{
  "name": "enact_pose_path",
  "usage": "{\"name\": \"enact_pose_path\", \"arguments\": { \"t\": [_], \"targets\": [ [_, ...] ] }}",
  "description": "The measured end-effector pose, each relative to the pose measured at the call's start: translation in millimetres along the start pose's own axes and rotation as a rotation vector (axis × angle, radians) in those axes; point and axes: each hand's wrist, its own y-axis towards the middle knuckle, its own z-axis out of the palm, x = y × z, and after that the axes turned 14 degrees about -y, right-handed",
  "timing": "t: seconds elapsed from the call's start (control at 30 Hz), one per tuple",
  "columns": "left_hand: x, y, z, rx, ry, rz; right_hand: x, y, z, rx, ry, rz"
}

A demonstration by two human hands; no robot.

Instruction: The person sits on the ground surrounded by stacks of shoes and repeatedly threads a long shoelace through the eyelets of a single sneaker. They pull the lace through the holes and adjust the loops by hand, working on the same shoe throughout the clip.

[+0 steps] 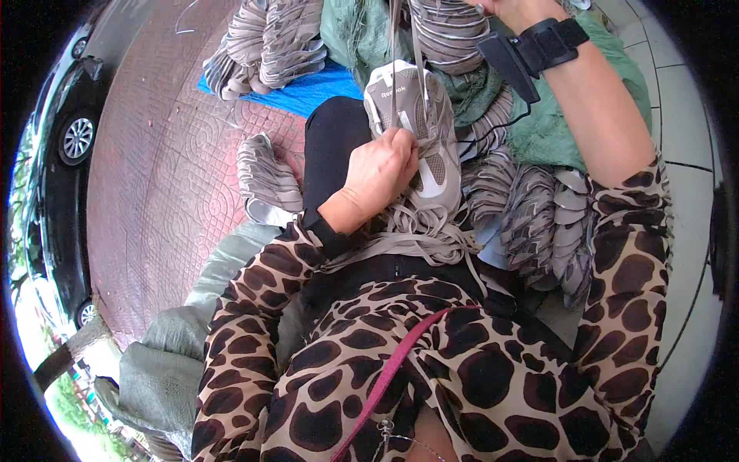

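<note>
A grey-beige sneaker upper (441, 165) with mesh panels and a pale toe rests in front of my lap. My left hand (382, 171) is closed at its left side, the curled fingers gripping it near the lacing. Two strands of flat beige shoelace (394, 48) run taut from the upper past the top edge of the view. My right hand (517, 11) is raised at the top, and its fingers are mostly cut off, so their grip is hidden. A heap of loose beige laces (427, 237) lies on my lap below the upper.
Stacks of nested grey shoe pieces lie at the upper left (292, 46), at the top (450, 35) and on the right (531, 215). A smaller stack (265, 177) sits on the red paving. Green woven sacks (570, 131) and a blue sheet (312, 86) are around them. A dark car (65, 185) stands far left.
</note>
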Motion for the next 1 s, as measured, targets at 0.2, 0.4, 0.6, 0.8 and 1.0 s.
{"name": "enact_pose_path", "arguments": {
  "t": [0.2,0.4,0.6,0.8,1.0],
  "targets": [
    [-8.5,29.0,6.4,0.132,-0.346,-0.264,4.1,-5.1,3.9,0.024,-0.002,-0.021],
    [10.6,37.8,-27.2,0.449,-0.728,-0.535,6.0,-6.6,9.7,0.050,-0.007,-0.033],
    [-24.0,34.7,-40.9,0.550,-1.122,-0.912,-13.3,22.5,17.0,0.100,-0.017,-0.092],
    [-20.6,3.3,-22.5,0.177,-0.417,-0.224,-39.9,61.3,16.5,0.047,-0.451,-0.415],
    [23.2,17.9,-47.8,-0.252,-0.342,-0.239,-45.6,89.5,3.5,-0.011,-0.562,-0.454]
  ]
}}
